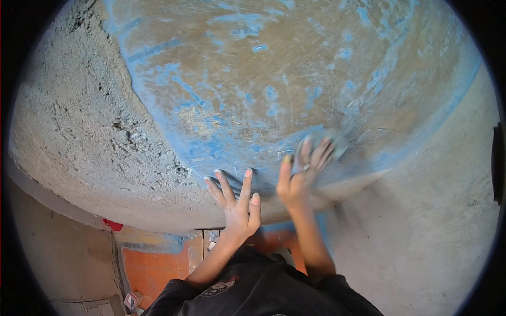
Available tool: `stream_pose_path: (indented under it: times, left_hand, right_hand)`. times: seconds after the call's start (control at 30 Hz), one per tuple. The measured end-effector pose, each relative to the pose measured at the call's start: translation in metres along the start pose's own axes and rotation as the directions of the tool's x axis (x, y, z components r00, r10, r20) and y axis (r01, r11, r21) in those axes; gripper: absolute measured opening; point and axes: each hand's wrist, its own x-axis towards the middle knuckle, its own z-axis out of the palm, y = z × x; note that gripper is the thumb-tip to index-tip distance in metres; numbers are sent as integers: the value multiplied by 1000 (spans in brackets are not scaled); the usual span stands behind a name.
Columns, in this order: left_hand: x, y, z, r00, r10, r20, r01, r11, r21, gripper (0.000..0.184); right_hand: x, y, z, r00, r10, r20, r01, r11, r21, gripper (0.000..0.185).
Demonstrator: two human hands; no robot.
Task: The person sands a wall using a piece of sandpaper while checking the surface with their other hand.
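Note:
My right hand lies against a painted surface with patchy blue and tan colour. Under its fingers is a thin grey-green sheet, smeared by motion; its exact kind cannot be made out. A ring shows on one finger. To the left, my left hand has its fingers spread, with the tips at the lower edge of the painted area. Nothing shows in that hand. Pale dust covers the fingers of both hands.
Rough bare plaster borders the paint on the left, and a smooth grey wall stands at the right. Below are orange tiles, a wooden plank, a red object and a small white-and-pink box.

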Motion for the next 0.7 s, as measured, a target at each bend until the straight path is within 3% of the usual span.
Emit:
stream_pose_path:
  times: [0.07, 0.17, 0.27, 0.37, 0.47, 0.53, 0.63, 0.7]
  left_hand:
    - [5, 1, 6, 1000, 22, -23, -22, 1000, 4, 55]
    - [12, 6, 12, 998, 48, -49, -46, 998, 50, 54]
    - [21, 13, 19, 996, 83, -46, -78, 992, 97, 55]
    - [33, 29, 29, 991, 109, -73, -102, 991, 90, 56]
    - [41, 45, 37, 993, 106, -59, -103, 993, 58, 58]
    - [44, 54, 48, 994, 93, -65, -88, 993, 75, 58]
    - [51, 68, 72, 992, 98, -77, -92, 993, 80, 58]
    - [53, 85, 87, 993, 94, -71, -89, 994, 70, 58]
  right_hand:
    - [-75, 7, 29, 998, 27, 58, -28, 1000, 12, 66]
    - [-88, 14, 25, 993, 86, 80, -89, 995, 36, 67]
    - [-13, 33, -21, 983, 186, 12, -186, 982, -18, 68]
    - [37, 53, -49, 970, 223, -96, -214, 972, 103, 68]
    - [-5, 47, -29, 983, 171, -63, -163, 980, 110, 69]
    - [-68, 48, -3, 980, 192, 45, -194, 980, 37, 69]
    - [-61, 73, -31, 970, 209, 126, -210, 978, -2, 71]
    - [-14, 114, -57, 983, 180, -46, -181, 983, -13, 71]
